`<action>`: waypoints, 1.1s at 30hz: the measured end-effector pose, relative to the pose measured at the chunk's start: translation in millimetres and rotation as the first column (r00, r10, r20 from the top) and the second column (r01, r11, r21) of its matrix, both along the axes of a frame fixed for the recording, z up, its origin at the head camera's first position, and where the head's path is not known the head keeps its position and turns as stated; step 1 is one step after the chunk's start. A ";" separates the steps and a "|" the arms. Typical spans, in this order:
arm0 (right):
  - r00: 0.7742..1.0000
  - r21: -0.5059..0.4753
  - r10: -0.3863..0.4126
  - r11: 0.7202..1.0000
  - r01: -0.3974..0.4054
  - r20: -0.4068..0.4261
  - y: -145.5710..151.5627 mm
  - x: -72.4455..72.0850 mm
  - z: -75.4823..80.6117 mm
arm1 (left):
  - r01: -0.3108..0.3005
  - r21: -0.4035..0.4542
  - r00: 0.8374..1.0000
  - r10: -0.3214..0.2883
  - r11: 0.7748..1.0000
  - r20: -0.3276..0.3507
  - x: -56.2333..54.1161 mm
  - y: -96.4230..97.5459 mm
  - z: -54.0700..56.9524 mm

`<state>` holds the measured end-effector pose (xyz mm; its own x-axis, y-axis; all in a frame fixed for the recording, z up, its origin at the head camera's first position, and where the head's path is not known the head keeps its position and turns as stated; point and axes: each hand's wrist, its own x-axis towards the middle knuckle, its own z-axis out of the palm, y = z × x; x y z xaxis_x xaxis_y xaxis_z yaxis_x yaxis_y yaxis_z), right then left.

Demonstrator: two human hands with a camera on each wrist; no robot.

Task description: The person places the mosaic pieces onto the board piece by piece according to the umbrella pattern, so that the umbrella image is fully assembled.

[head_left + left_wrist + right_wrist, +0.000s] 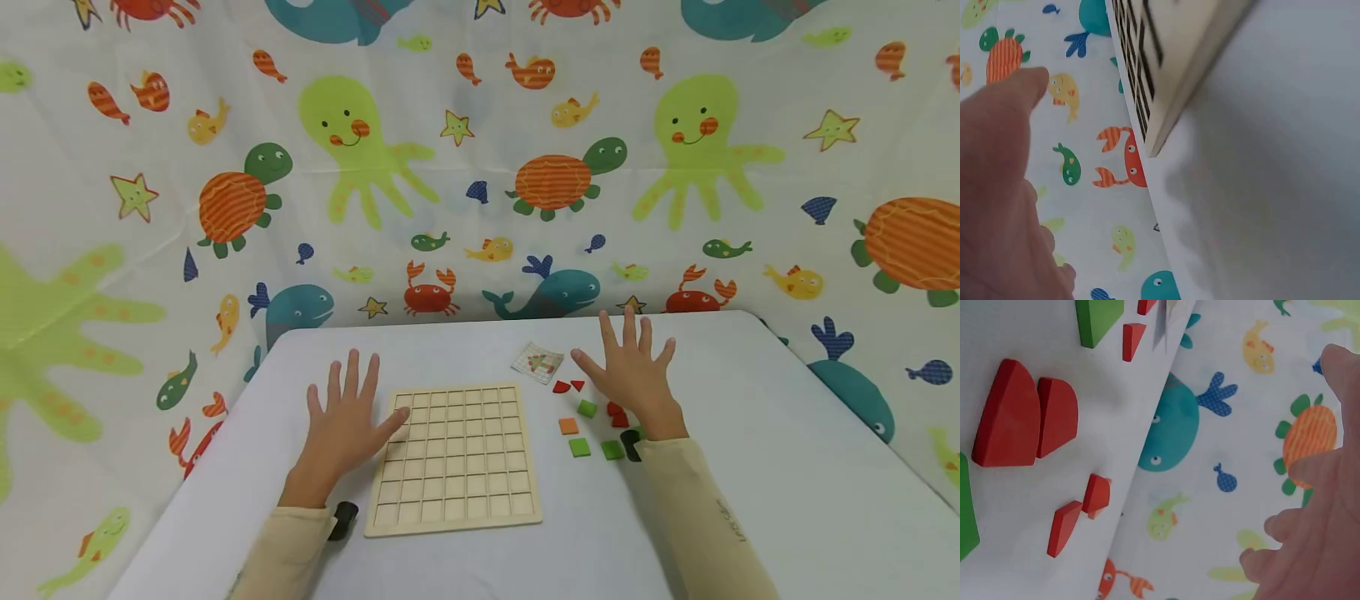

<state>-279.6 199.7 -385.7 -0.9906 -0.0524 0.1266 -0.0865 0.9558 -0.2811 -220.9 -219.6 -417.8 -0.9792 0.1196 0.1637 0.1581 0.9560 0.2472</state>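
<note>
A pale wooden grid board [454, 458] with square cells lies flat on the white table. My left hand [342, 429] is spread beside its left edge, the thumb over the board's upper left part; nothing is held. To the right, my right hand [633, 375] is also spread, holding nothing, near a scatter of small flat pieces. Among these are an orange square [568, 426], a green square [580, 447] and red pieces [1013, 419] with curved edges. A small patterned card [537, 363] lies left of the right hand. The right forearm hides part of the pieces.
The white table [450, 567] has a straight far edge. Behind it hangs a cloth [465, 233] printed with sea animals. Dark bands [343, 521] show at both wrists. Another green piece [612, 450] lies close to the right wrist.
</note>
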 end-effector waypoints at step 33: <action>0.985 -0.071 0.048 0.997 -0.036 0.166 7.5 -11.1 -6.7 | 0.238 0.140 0.900 -0.272 0.961 0.340 28.5 35.5 -12.9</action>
